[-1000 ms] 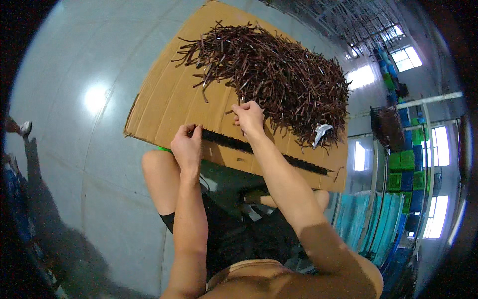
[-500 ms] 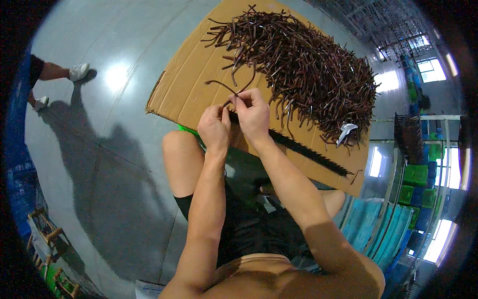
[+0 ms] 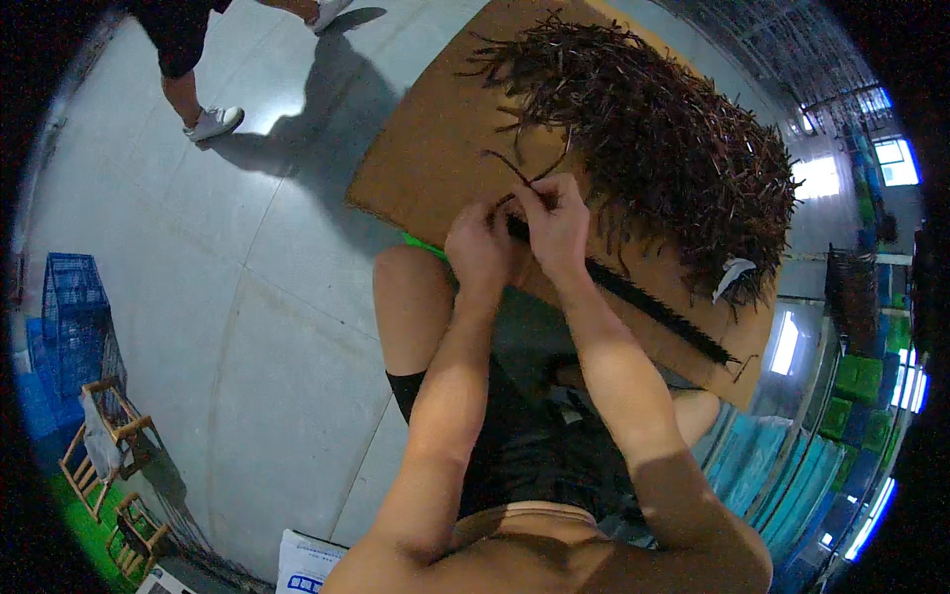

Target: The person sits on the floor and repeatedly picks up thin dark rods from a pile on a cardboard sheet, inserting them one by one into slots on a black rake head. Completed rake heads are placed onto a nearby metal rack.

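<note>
My left hand (image 3: 479, 249) and my right hand (image 3: 557, 230) are close together above the near edge of a cardboard-topped surface (image 3: 421, 163). Their fingertips are pinched round a thin dark brown strip (image 3: 512, 168), whose upper end sticks out past the fingers. Its lower part is hidden by the hands. Beyond them lies a large heap of similar brown strips (image 3: 653, 129). From beneath my hands a long black toothed bar (image 3: 668, 315) runs along the near side of the cardboard toward the right.
A white scrap (image 3: 733, 277) rests on the heap's right end. Another person's legs (image 3: 183, 99) are on the floor at upper left. Small wooden stools (image 3: 119, 426) and blue crates (image 3: 77, 297) stand far left. Right of the cardboard are turquoise wrapped stacks (image 3: 782, 475) and green bins (image 3: 856, 378).
The whole scene has shifted right in the view. The other person has stepped farther along toward the top. Both my hands stay pinched on the strip, drawn slightly closer together.
</note>
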`<state>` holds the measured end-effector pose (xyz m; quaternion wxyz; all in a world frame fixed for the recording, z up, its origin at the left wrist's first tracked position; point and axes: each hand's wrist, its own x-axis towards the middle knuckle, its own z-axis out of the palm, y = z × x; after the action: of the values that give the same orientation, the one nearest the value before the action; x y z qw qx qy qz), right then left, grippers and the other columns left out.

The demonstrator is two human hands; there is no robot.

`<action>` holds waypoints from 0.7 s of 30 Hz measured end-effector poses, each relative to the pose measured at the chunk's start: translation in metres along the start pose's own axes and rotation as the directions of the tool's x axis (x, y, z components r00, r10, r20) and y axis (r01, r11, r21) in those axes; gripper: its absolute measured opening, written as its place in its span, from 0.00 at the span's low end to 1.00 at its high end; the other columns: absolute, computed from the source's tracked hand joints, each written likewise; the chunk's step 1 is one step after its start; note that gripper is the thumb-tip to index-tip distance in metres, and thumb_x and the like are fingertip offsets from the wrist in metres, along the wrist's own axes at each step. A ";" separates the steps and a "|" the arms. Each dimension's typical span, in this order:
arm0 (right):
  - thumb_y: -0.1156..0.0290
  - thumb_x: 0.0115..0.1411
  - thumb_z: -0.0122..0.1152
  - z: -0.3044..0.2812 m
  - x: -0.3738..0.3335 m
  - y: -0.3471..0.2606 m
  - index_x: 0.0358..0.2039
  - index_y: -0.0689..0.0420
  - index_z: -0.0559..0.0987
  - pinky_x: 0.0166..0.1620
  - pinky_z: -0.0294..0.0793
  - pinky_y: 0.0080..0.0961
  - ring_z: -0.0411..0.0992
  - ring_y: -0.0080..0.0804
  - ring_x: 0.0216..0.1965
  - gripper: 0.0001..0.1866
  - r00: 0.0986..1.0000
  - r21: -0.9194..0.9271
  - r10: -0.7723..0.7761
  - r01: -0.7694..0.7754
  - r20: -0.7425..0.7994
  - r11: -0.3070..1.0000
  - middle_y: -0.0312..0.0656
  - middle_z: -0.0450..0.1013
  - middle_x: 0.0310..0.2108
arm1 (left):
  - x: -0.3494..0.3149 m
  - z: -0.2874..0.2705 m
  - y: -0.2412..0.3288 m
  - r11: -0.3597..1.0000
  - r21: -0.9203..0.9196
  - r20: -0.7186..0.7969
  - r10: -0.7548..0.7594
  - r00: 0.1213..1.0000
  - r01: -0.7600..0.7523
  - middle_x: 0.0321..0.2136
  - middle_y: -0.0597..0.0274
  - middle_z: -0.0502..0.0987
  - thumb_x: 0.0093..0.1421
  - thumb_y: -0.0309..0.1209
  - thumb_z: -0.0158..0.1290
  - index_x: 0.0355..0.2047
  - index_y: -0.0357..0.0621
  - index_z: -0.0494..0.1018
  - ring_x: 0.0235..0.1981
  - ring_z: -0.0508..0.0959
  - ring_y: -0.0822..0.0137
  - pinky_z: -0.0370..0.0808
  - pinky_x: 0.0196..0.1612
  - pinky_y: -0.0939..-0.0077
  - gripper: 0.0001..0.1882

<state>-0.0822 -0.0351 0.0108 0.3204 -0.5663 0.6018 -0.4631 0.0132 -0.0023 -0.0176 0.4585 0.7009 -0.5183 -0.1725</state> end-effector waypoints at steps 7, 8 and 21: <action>0.72 0.51 0.65 0.004 -0.002 -0.013 0.27 0.58 0.72 0.30 0.72 0.36 0.74 0.46 0.28 0.09 0.963 -0.162 -0.266 0.254 -0.051 0.953 0.46 0.74 0.25 | 0.002 0.000 -0.001 0.997 -0.063 -0.046 0.040 0.998 -0.043 0.27 0.50 0.76 0.55 0.30 0.55 0.30 0.39 0.76 0.28 0.76 0.50 0.72 0.32 0.61 0.07; 0.73 0.51 0.64 0.005 -0.003 -0.014 0.27 0.58 0.72 0.30 0.72 0.36 0.74 0.46 0.28 0.08 0.971 -0.149 -0.233 0.224 -0.050 0.963 0.46 0.74 0.25 | 0.003 0.000 -0.001 0.997 -0.051 -0.054 0.059 0.997 -0.062 0.26 0.51 0.76 0.55 0.30 0.55 0.30 0.39 0.76 0.28 0.76 0.50 0.72 0.31 0.62 0.07; 0.71 0.56 0.58 -0.018 -0.005 -0.017 0.31 0.59 0.71 0.34 0.72 0.33 0.71 0.44 0.34 0.07 0.868 -0.063 -0.490 0.495 0.085 0.867 0.45 0.71 0.31 | -0.013 -0.006 0.009 0.997 -0.059 -0.068 -0.061 0.996 0.057 0.31 0.55 0.76 0.53 0.30 0.57 0.33 0.40 0.74 0.33 0.76 0.55 0.73 0.37 0.65 0.09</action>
<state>-0.0915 -0.0250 0.0326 0.1878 -0.7286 0.4452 -0.4853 0.0071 0.0114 -0.0107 0.4909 0.7082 -0.4760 -0.1759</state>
